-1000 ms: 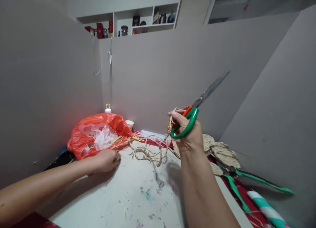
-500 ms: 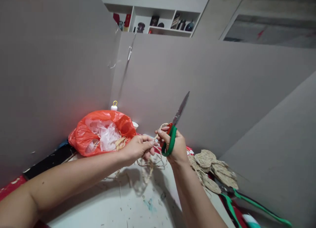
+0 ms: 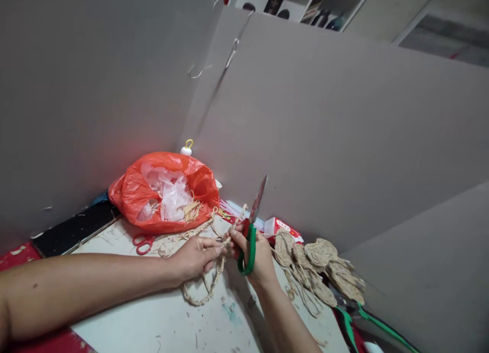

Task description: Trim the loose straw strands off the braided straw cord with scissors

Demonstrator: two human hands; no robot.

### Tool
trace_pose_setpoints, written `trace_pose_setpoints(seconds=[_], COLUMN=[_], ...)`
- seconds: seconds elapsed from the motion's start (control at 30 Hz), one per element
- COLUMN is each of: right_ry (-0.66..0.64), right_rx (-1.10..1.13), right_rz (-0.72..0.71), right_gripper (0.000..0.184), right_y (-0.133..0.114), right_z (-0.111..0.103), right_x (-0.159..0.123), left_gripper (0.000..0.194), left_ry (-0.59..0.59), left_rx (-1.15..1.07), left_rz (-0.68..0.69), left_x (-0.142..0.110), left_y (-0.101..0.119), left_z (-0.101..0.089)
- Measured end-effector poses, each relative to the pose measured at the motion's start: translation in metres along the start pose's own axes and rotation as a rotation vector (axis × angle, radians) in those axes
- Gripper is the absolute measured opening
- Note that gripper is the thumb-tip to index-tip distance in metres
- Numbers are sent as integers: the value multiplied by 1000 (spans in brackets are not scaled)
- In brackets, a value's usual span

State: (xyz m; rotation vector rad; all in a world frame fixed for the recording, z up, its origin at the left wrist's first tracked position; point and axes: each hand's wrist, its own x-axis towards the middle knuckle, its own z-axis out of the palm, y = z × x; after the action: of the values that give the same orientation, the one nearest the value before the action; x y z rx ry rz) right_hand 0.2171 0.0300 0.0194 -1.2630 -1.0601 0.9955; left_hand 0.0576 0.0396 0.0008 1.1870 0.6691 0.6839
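Observation:
Between finger and thumb, my left hand (image 3: 196, 259) pinches a braided straw cord (image 3: 202, 299), which loops down over the white tabletop. My right hand (image 3: 255, 253) sits close beside it, its fingertips also on the cord. Hooked in that same hand is a pair of scissors (image 3: 251, 246) with green and red handles, blades pointing up and away. Part of the cord between the hands is hidden by the fingers.
An orange plastic bag (image 3: 132, 197) with white plastic and straw scraps stands at back left. Small red scissors (image 3: 144, 243) lie before it. Coiled straw pieces (image 3: 321, 253) are piled right, near green-handled shears (image 3: 382, 325). A red-and-white box (image 3: 280, 228) stands behind. Grey walls enclose the table.
Both hands have moved lower and a little left, still on the cord. The scissors came down with my right hand. The view has shifted, showing more of the table and straw coils.

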Motion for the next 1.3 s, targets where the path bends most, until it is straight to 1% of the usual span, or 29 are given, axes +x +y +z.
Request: trace_pose_setpoints(seconds=[0.1, 0.23, 0.33, 0.4, 0.47, 0.6, 0.63, 0.7, 0.8, 0.87, 0.97, 1.03, 1.13, 1.23, 1.3], right_ry=[43, 142, 176, 149, 95, -11, -17, 10, 87, 116, 147, 174, 196, 195, 186], right_rx=[-191, -353, -533, -694, -842, -1131, -1200, -1311, -1408, -1451, -1512, -1550, -1616, -1665, -1657], right_rz=[-54, -102, -202, -287, -336, -356, -371, -431, -569, -638, -720, -776, -808, -795, -787], right_gripper=[32, 36, 36, 34, 31, 29, 29, 29, 33, 34, 35, 38, 41, 39, 39], right_y=[9, 19, 25, 30, 34, 39, 39, 36, 32, 30, 30, 32, 35, 38, 39], right_z=[-11, -25, -32, -36, -39, -41, -42, -43, -46, -49, -53, -56, -60, -63, -63], right_x=[-8, -17, -18, -18, -19, -22, -22, -21, -19, -19, -18, -18, -16, -14, -14], left_gripper=[42, 32, 27, 26, 27, 26, 24, 19, 13, 11, 9, 8, 11, 15, 13], left_ry=[49, 131, 164, 159, 160, 177, 185, 217, 284, 311, 320, 323, 341, 361, 379], left_rx=[-41, -113, -163, -193, -198, -155, -146, -141, -132, -131, -114, -40, 49, 43, 34], left_rz=[-9, -9, -17, -12, -3, 27, 37, 51, 61, 82, 172, 239, 269, 248, 247], left_x=[4, 9, 12, 14, 17, 19, 20, 22, 24, 24, 22, 20, 19, 20, 21], left_y=[-4, 3, 6, 6, 5, 2, 2, 1, -1, -3, -5, -5, -5, -5, -6], left_z=[-6, -13, -17, -19, -22, -26, -26, -26, -27, -28, -30, -31, -32, -32, -32])
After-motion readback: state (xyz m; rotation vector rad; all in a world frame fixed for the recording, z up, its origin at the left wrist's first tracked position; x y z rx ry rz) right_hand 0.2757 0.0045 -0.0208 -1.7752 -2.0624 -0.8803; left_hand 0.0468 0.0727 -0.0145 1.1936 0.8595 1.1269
